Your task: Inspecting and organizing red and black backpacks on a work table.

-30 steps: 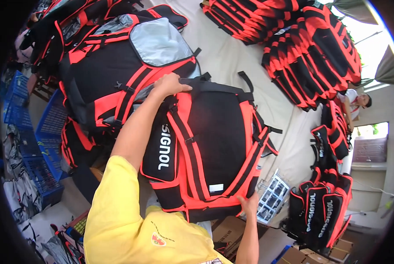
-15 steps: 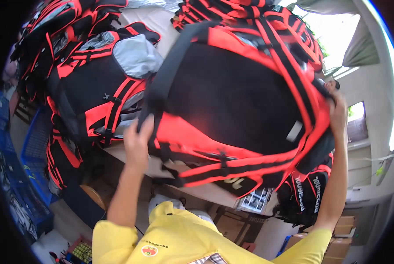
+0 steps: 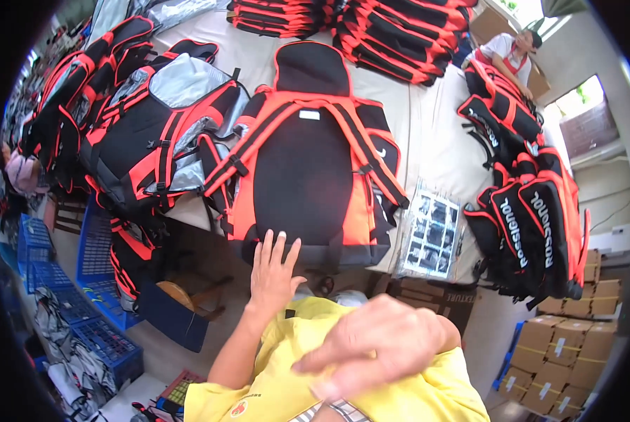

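A black and red backpack (image 3: 304, 169) lies on the table in front of me, back panel up, its top flap spread out on the far side. Both shoulder straps fan out to the sides over it. My left hand (image 3: 275, 271) rests flat on the pack's near bottom edge, fingers spread. In front of my chest, off the pack, hovers my right hand (image 3: 382, 344), partly blurred. Its thumb and forefinger stand apart, with nothing visible between them.
Left of the pack, more black and red backpacks (image 3: 135, 148) lie heaped. Several stacked packs (image 3: 399, 42) sit at the far side. A sheet with dark pictures (image 3: 431, 232) lies right, beside standing packs (image 3: 533, 218). Beyond them is a person (image 3: 505, 56). Blue crates (image 3: 104, 344) and cartons (image 3: 547, 352) stand below.
The backpack, held up between both hands before, now lies on the table turned with its flap away from me. My right hand has let go and come back toward my chest.
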A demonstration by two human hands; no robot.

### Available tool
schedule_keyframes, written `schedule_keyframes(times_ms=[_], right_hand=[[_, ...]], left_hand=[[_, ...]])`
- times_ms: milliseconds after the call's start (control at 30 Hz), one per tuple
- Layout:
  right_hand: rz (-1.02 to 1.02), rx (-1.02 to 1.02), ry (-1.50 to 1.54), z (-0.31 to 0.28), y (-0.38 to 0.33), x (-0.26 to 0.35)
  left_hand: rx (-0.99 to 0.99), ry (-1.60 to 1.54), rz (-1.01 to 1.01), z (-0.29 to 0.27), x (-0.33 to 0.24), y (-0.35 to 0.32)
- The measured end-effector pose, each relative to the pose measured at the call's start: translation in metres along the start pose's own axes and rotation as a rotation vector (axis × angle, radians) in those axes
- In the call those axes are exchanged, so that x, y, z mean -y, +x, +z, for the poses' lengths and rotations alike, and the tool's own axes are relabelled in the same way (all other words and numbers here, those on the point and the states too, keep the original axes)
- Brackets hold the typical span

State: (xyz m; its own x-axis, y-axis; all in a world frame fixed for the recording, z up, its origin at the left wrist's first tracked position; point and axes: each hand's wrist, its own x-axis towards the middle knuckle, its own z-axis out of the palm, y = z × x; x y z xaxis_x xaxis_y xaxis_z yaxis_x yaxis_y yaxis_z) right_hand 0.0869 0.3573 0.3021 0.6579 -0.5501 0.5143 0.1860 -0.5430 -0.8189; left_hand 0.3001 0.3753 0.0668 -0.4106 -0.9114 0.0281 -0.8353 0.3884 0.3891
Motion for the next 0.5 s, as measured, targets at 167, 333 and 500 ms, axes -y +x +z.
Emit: schedule_keyframes(times_ms=[167, 333, 500], right_hand=[[-0.076, -0.103, 0.383, -0.012, -0.031, 0.063], [-0.656, -0.677, 0.310, 0.053, -0.026, 0.050], [-0.219, -0.342, 0.645, 0.007, -0.047, 0.053]], left_hand=[[0.135, 0.267, 0.178, 0.088, 0.009, 0.007], [-0.013, 0.387, 0.323, 0.118, -0.005, 0.037], [0.046, 0.332, 0.408, 0.113, 0.018, 0.046]])
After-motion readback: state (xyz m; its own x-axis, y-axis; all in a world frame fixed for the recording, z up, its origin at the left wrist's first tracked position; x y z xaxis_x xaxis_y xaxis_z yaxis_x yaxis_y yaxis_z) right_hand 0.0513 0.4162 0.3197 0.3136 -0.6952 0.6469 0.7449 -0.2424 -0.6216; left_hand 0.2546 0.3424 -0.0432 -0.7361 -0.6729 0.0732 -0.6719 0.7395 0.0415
